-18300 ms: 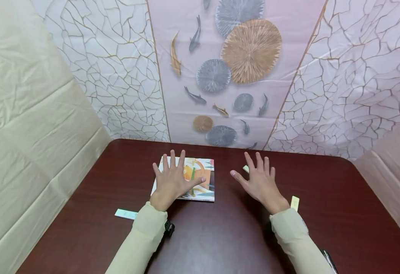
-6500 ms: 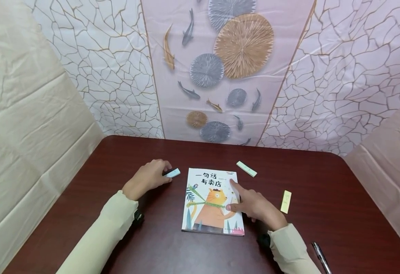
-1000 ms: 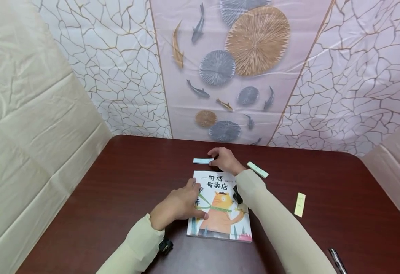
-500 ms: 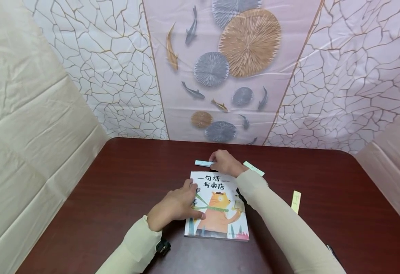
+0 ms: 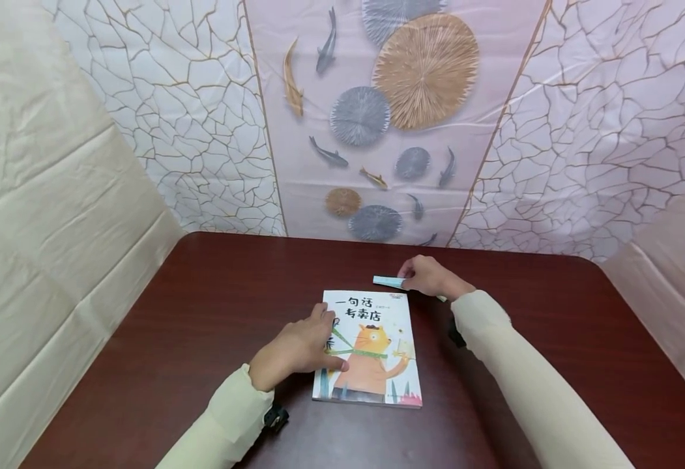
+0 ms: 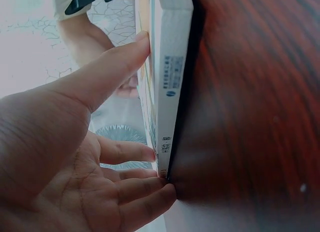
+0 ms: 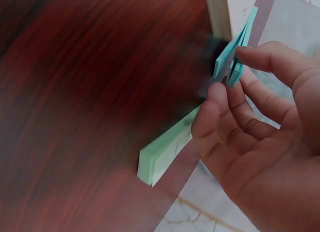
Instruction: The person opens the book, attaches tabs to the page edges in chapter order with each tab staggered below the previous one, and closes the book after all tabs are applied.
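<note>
1. Nearest: left sleeve, pale, with a black device (image 5: pixel 276 417) at the wrist, above the dark red-brown table (image 5: pixel 201 378).
2. Left hand (image 5: pixel 298 348): fingers extended and spread, their tips at the book's spine; thumb laid over the cover.
3. Book (image 5: pixel 371 365): closed, flat on the table, cat illustration facing up, spine toward the left hand.
4. Right hand (image 5: pixel 433 277): just beyond the book's far right corner, thumb and fingers pinching the blue note pad (image 5: pixel 388 281). Pad's layers partly separated at one end; whether it is lifted cannot be told.
5. Green note pad (image 7: pixel 167 149): on the table beside the right hand, partly hidden by it.
6. Farthest: patterned backdrop (image 5: pixel 424 71), fish and round motifs, behind the table.
</note>
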`<state>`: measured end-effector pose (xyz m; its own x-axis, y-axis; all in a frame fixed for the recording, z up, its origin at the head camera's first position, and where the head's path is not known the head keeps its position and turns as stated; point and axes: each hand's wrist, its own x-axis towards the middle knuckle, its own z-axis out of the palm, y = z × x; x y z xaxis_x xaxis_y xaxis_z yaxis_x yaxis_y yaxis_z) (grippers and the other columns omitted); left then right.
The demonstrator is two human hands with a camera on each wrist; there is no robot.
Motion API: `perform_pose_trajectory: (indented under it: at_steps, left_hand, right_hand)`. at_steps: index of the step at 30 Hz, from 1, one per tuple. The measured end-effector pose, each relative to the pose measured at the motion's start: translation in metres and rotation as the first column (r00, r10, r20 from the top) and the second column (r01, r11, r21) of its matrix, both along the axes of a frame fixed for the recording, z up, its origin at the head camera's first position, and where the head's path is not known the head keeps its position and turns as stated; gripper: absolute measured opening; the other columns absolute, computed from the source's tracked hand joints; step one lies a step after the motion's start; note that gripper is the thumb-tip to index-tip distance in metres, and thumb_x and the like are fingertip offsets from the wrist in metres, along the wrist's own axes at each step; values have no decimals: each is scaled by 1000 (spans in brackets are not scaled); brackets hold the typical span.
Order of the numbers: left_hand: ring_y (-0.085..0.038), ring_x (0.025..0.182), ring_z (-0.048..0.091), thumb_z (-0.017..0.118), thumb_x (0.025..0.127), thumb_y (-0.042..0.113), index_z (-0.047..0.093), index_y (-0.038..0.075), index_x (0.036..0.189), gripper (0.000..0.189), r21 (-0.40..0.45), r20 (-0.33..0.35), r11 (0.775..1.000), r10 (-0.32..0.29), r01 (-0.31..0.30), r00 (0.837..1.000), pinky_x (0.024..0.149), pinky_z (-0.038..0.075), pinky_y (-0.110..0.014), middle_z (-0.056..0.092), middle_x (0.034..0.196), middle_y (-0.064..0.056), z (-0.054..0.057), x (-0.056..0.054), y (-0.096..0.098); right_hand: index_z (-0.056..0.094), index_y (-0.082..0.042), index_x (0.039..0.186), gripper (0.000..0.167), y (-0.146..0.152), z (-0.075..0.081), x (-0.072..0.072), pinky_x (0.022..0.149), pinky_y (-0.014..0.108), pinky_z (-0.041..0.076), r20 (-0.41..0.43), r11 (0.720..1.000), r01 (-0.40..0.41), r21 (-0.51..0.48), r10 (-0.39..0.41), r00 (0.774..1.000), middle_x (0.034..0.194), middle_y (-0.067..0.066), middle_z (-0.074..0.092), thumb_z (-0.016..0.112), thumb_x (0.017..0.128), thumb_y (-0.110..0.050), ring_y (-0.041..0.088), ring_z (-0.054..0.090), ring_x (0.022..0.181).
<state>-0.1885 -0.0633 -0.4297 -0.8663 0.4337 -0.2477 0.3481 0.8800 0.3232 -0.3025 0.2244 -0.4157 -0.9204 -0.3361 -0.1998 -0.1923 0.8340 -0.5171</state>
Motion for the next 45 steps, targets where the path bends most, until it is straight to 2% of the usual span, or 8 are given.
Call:
perform_pose_trajectory:
  at_steps: [6, 13, 15, 19, 28, 37, 45]
  left_hand:
    - [-35, 127, 63, 84, 85, 58, 42, 0, 158, 103, -7, 6, 1000, -2, 2, 1000, 100, 52, -58, 31, 167, -21, -2, 0, 0]
    - [-35, 129, 62, 85, 85, 58, 41, 0, 159, 103, -11, 9, 1000, 1, -1, 1000, 100, 52, -58, 30, 167, -21, -1, -1, 1]
    - [-35, 129, 62, 85, 85, 58, 41, 0, 159, 103, -10, 13, 1000, 0, 0, 1000, 100, 52, -58, 30, 167, -21, -2, -1, 3]
    - [-35, 128, 63, 85, 85, 58, 41, 0, 159, 103, -9, 15, 1000, -4, 4, 1000, 100, 52, -58, 29, 167, -21, -1, -1, 2]
    - [-34, 125, 64, 84, 86, 57, 41, -1, 159, 103, -13, 8, 1000, -10, 10, 1000, 98, 53, -59, 30, 167, -22, -1, 0, 2]
    - [-35, 127, 63, 86, 84, 56, 40, -2, 159, 105, -4, 26, 1000, 0, 1, 1000, 100, 51, -60, 29, 167, -22, -2, 0, 4]
    - [-37, 126, 63, 85, 85, 55, 40, -4, 158, 104, 6, 20, 1000, -6, 5, 1000, 101, 50, -62, 30, 166, -23, -2, 0, 4]
  right_hand:
    - [72, 2, 112, 15, 19, -3, 10, 80, 39, 51, -34, 1000, 19, -1, -19, 999, 106, 15, 70, 68, 100, -5, 26, 59, 92]
    - [70, 3, 110, 12, 36, -6, 21, 58, 30, 47, -35, 999, 38, 19, -37, 999, 84, 9, 64, 67, 99, -2, 15, 53, 59]
    - [69, 3, 110, 12, 42, -8, 25, 55, 28, 47, -34, 999, 44, 31, -43, 998, 83, 9, 64, 67, 98, -1, 14, 53, 55]
    - [69, 3, 108, 13, 48, -5, 34, 58, 28, 50, -47, 998, 30, 58, -28, 999, 88, 10, 67, 68, 96, 2, 14, 56, 58]
    - [70, 0, 105, 11, 61, 2, 48, 69, 33, 50, -61, 990, -69, 123, 77, 995, 97, 10, 67, 70, 94, 2, 19, 57, 76]
    - [70, -3, 98, 12, 68, 6, 63, 72, 35, 50, -18, 977, -141, 158, 145, 989, 93, 8, 65, 73, 92, 6, 21, 55, 82]
    - [71, -5, 101, 13, 70, 13, 79, 72, 35, 51, 37, 971, -173, 163, 169, 985, 95, 6, 66, 75, 93, 4, 19, 57, 84]
